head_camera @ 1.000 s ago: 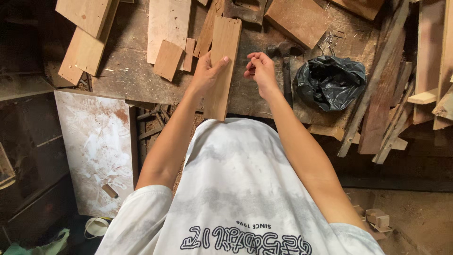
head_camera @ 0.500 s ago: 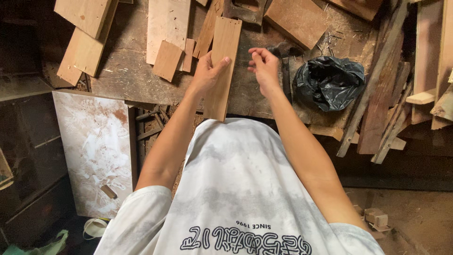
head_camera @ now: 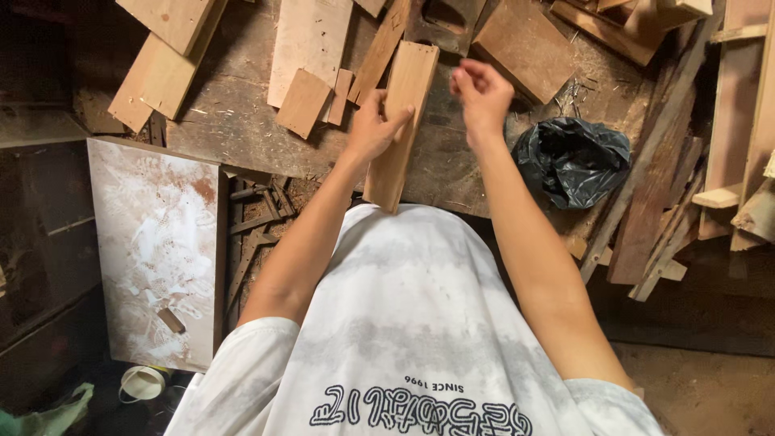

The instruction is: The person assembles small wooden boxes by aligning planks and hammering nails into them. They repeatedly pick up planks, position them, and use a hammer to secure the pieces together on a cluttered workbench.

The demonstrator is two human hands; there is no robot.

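Cluttered workbench (head_camera: 242, 137), offcuts and sawdust everywhere, black bag (head_camera: 571, 160) at right. Left hand (head_camera: 373, 125) grips narrow plank (head_camera: 401, 121) mid-length, thumb across face, plank lying centre-bench. Right hand (head_camera: 482, 90) hovers just right, fingertips pinched together, contents unclear. Plank likely stiff, light, rough; best held by long edges.

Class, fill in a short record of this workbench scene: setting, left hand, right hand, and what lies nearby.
Setting: wooden workbench strewn with offcuts
Left hand: grips a long narrow plank, thumb across its face
Right hand: raised beside the plank, fingers pinched, contents too small to tell
Nearby: black plastic bag on the right; white-stained board at left
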